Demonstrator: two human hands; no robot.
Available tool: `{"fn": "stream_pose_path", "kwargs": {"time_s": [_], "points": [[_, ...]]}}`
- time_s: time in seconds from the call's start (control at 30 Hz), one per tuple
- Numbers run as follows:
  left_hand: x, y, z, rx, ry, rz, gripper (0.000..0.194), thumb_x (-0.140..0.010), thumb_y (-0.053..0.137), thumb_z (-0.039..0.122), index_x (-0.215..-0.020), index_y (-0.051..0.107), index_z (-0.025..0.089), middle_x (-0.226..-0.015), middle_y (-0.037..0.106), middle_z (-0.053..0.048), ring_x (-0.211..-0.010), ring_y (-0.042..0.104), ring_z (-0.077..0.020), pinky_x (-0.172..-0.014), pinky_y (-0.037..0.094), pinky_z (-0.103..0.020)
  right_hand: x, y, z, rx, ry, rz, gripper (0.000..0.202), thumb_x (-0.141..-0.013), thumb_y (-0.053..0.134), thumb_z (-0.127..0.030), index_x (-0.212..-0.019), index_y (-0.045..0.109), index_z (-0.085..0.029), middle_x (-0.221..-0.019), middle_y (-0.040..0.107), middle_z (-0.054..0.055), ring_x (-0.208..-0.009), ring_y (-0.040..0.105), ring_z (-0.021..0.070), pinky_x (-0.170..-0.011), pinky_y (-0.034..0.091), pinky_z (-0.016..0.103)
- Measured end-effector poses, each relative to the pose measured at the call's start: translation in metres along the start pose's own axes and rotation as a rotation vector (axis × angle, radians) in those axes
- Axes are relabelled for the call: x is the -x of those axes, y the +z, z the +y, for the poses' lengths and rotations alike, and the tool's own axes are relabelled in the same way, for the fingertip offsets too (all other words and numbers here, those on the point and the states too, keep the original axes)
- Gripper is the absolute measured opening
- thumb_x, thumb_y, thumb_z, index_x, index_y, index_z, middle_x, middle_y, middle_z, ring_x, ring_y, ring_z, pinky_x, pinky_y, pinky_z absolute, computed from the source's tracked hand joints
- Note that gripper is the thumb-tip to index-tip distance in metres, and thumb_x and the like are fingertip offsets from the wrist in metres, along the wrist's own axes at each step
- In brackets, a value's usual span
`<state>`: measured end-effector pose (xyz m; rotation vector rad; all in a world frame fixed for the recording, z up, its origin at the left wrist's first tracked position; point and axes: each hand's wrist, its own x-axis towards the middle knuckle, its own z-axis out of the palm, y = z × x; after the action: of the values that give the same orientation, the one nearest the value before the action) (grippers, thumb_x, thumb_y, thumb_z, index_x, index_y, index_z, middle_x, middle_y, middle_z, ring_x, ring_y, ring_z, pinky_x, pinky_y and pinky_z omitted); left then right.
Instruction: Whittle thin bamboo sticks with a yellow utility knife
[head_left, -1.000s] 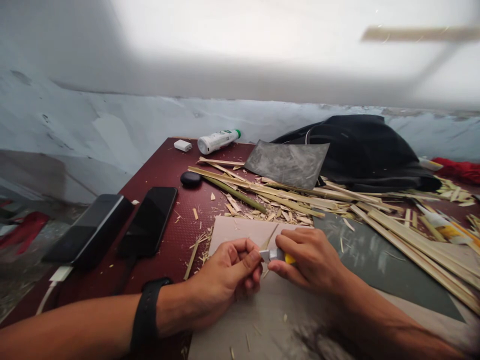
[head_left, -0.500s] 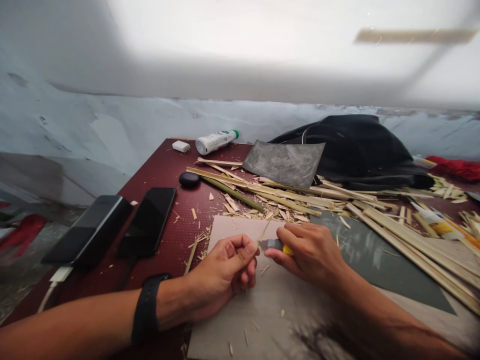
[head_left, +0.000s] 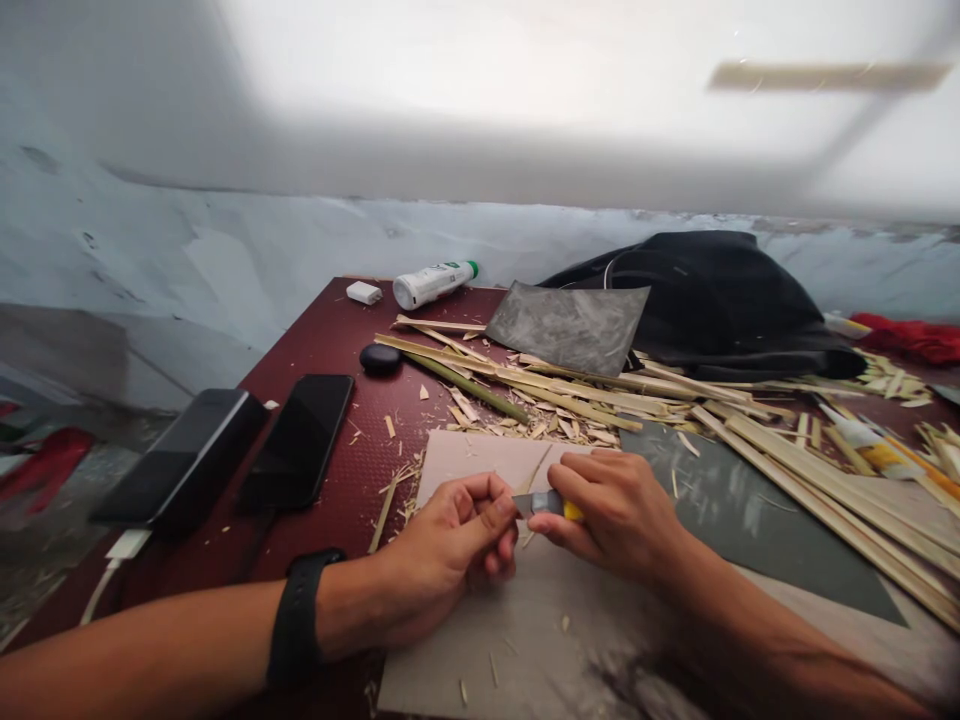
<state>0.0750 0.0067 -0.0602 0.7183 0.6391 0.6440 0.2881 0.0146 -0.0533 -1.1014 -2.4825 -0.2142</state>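
My right hand is wrapped round a yellow and grey utility knife. Its blade points left and meets the fingertips of my left hand. Thumb and forefinger of that left hand are pinched on a thin bamboo strip, whose pale end sticks up behind the blade. Most of the strip is hidden by the fingers. Both hands are above a pale board strewn with a few shavings.
Bamboo strips and shavings lie across the back and right, with grey sandpaper sheets among them. A phone, a power bank, a black round case and a white bottle rest on the left. Behind is a black bag.
My right hand has shifted slightly left and down, and more of the knife blade shows against my left fingertips. My left hand keeps its pinch with almost no movement.
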Motion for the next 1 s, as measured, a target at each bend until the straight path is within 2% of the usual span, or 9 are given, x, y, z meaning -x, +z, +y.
{"fn": "stream_pose_path", "kwargs": {"time_s": [0.27,0.53,0.83,1.0], "points": [[0.0,0.002,0.003,0.013,-0.006,-0.011,0.032,-0.086,0.068,0.043,-0.076,0.052,0.018,-0.06,0.052,0.005,-0.05,0.039,-0.0059,-0.052,0.026,-0.02,0.001,-0.001,0.005,0.003,0.034,-0.028,0.053,-0.099,0.038,-0.06,-0.069,0.053,-0.018,-0.059,0.051,-0.001,-0.051,0.04,0.0106,-0.056,0.02,0.029],[0.001,0.001,0.002,-0.015,0.007,-0.007,0.031,-0.089,0.064,0.042,-0.076,0.052,0.017,-0.06,0.051,0.005,-0.051,0.04,-0.006,-0.053,0.026,-0.021,0.003,-0.004,0.004,0.062,0.049,0.007,0.052,-0.098,0.041,-0.06,-0.068,0.051,-0.019,-0.059,0.051,-0.001,-0.052,0.04,0.0113,-0.057,0.023,0.029],[0.0,0.002,0.001,-0.083,0.019,0.033,0.034,-0.084,0.069,0.047,-0.08,0.055,0.016,-0.061,0.055,0.004,-0.051,0.04,-0.0051,-0.051,0.024,-0.02,-0.002,-0.002,-0.008,0.032,0.052,0.019,0.05,-0.099,0.041,-0.057,-0.068,0.052,-0.019,-0.06,0.052,-0.001,-0.051,0.04,0.0113,-0.056,0.022,0.029],[0.0,0.003,0.004,-0.028,0.012,0.047,0.034,-0.082,0.071,0.047,-0.077,0.055,0.017,-0.059,0.054,0.004,-0.05,0.04,-0.0058,-0.051,0.026,-0.02,-0.001,-0.001,-0.002,0.049,0.071,0.022,0.05,-0.099,0.042,-0.057,-0.068,0.052,-0.019,-0.059,0.052,-0.001,-0.052,0.04,0.011,-0.057,0.022,0.029]]}}
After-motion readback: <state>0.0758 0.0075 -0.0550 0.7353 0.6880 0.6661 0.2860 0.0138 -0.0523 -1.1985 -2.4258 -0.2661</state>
